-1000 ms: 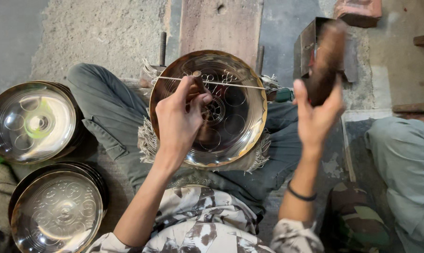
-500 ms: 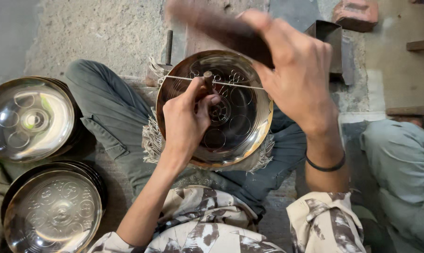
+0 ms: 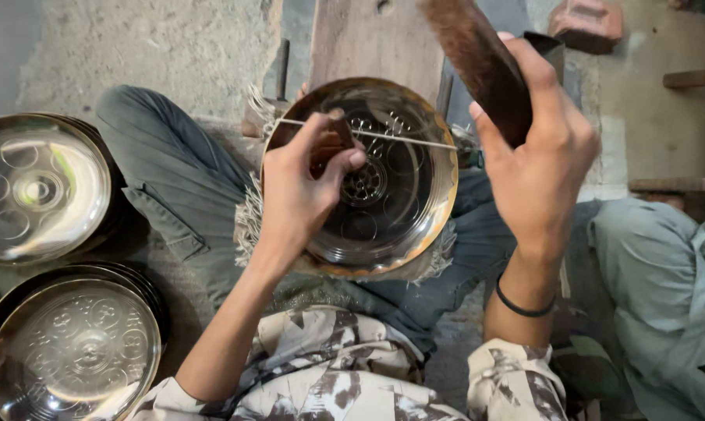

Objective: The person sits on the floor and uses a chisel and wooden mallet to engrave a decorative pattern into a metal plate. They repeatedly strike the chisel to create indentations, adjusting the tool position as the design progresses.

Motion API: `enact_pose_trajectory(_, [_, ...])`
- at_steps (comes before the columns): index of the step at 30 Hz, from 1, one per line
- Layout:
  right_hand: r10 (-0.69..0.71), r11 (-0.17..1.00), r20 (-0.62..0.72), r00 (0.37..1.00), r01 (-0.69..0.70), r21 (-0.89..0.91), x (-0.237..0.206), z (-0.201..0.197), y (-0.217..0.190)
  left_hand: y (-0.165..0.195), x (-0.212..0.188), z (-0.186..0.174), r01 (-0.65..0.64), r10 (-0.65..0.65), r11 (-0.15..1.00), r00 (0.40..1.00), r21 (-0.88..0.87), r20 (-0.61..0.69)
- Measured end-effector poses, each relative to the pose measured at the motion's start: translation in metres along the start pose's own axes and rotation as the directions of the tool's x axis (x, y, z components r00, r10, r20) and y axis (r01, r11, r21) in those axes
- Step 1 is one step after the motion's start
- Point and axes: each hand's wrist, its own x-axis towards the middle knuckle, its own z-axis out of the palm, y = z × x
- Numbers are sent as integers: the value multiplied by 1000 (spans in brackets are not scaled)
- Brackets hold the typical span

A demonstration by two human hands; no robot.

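A round engraved metal plate rests on my lap over a frayed cloth. My left hand pinches a small dark punch tool upright against the plate's inner surface, near its centre pattern. A thin metal rod lies across the plate's upper part. My right hand is raised above the plate's right rim, gripping a dark wooden mallet that points up and left.
Two stacks of similar patterned metal plates sit at the left, one higher, one lower. A wooden plank lies ahead on the concrete floor. A brick is at top right. Another person's clothed leg is at the right.
My right hand with the mallet swung in over the plate half a second ago and now sits lifted at the right. My left hand has kept the punch on the plate.
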Motion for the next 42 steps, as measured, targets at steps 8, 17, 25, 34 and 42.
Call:
enact_pose_trajectory(8, [436, 893, -91, 896, -418, 165, -89, 32, 39, 12, 26, -17, -167, 140, 985, 910, 35, 390])
enact_pose_trajectory(17, [639, 732, -202, 742, -507, 455, -219, 122, 70, 7, 74, -1, -562, 212, 822, 450, 90, 868])
enact_pose_trajectory(25, [638, 734, -214, 739, -501, 459, -217, 109, 47, 5, 88, 11, -723, 250, 690, 220, -15, 943])
enact_pose_trajectory(34, [454, 890, -345, 821, -398, 224, -202, 77, 4, 12, 88, 19, -748, 66, 658, 176, 89, 982])
enact_pose_trajectory(42, [391, 920, -206, 897, -378, 101, -194, 57, 0, 10, 88, 12, -768, 142, 639, 167, 38, 976])
